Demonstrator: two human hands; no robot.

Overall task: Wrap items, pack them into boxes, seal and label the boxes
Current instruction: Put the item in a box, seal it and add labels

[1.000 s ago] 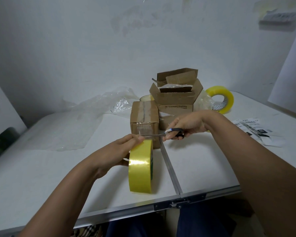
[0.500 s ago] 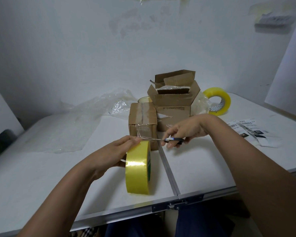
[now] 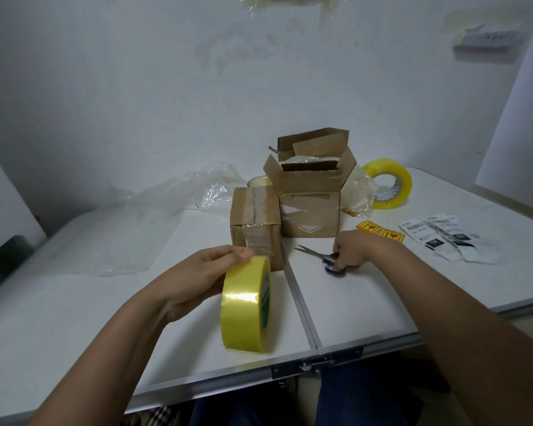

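The left hand [image 3: 208,273] holds a yellow tape roll [image 3: 246,304] standing on edge on the white desk [image 3: 74,309], fingers curled over its top; the thumb side is hidden behind the roll. The right hand [image 3: 353,249] rests on the scissors [image 3: 320,256] lying on the desk, fingers curled round the blue handles, which are mostly covered; only the parted blades show clearly. Just behind the roll sits a taped box [image 3: 256,222], touching an open box [image 3: 310,195] whose contents are hard to make out. A second tape roll [image 3: 388,182] is partly hidden by crumpled plastic. Printed labels [image 3: 440,238] lie to the right, their text unreadable.
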